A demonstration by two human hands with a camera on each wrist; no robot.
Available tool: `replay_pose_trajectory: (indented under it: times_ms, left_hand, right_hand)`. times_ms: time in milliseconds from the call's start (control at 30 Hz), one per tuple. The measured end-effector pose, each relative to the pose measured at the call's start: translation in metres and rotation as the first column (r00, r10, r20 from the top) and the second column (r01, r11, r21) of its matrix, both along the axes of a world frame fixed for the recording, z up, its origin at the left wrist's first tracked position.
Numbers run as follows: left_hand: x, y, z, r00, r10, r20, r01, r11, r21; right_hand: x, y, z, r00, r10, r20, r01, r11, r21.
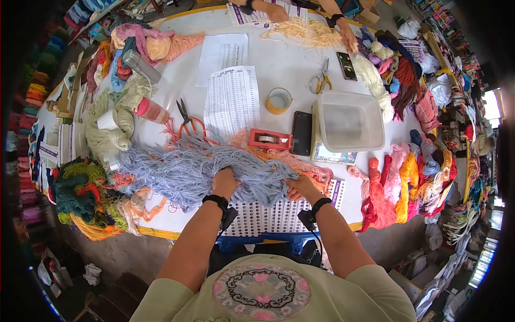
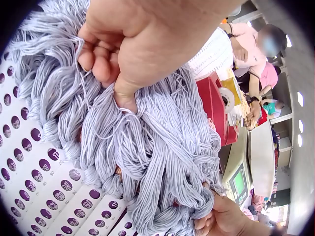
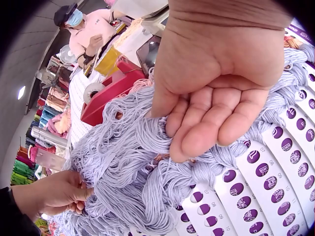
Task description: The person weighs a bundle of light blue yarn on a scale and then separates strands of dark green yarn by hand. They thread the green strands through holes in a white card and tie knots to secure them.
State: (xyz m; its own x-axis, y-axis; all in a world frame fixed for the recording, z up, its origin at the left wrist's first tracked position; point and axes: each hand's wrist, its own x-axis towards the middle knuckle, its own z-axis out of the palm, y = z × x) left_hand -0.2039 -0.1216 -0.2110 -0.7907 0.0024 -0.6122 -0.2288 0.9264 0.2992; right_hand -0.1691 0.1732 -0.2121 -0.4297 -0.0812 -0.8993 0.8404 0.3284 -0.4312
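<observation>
A wide heap of pale blue yarn skeins lies across the front of the table. My left hand grips strands near the heap's middle; in the left wrist view, its thumb presses into the yarn with the fingers curled. At the heap's right end my right hand holds a bunch of it. In the right wrist view the yarn runs between that hand's thumb and curled fingers. Beneath the skeins lie white cards with purple printed dots, partly covered by the yarn.
Behind the heap are a red tape dispenser, a black phone, orange-handled scissors and a scale with a plastic tub. Colourful skeins lie on the right. Another person's hands are at the far side.
</observation>
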Motion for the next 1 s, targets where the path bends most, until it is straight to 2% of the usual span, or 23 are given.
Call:
replay_pose_trajectory:
  times_ms: [133,200,300,600,1000]
  left_hand:
    - [-0.001,0.000,0.002,0.999,0.016,0.037,-0.017,1.000,0.009]
    - [0.001,0.000,0.002,1.000,0.000,-0.031,0.001,1.000,0.009]
    - [0.002,-0.004,-0.010,0.999,-0.014,-0.046,0.014,1.000,0.019]
    - [0.002,-0.003,-0.007,0.997,-0.006,-0.075,0.008,1.000,0.020]
    - [0.001,-0.001,0.001,0.999,0.030,-0.040,-0.029,0.999,0.021]
  right_hand:
    - [0.000,0.000,0.001,1.000,-0.001,-0.004,0.001,1.000,-0.002]
    - [0.000,-0.001,0.001,1.000,0.006,0.005,-0.006,1.000,0.010]
    - [0.001,0.000,-0.003,1.000,0.003,-0.004,-0.003,1.000,0.003]
    - [0.002,0.002,-0.010,1.000,-0.005,-0.007,0.005,1.000,-0.011]
    - [0.001,0.002,-0.006,1.000,-0.012,-0.004,0.012,1.000,-0.011]
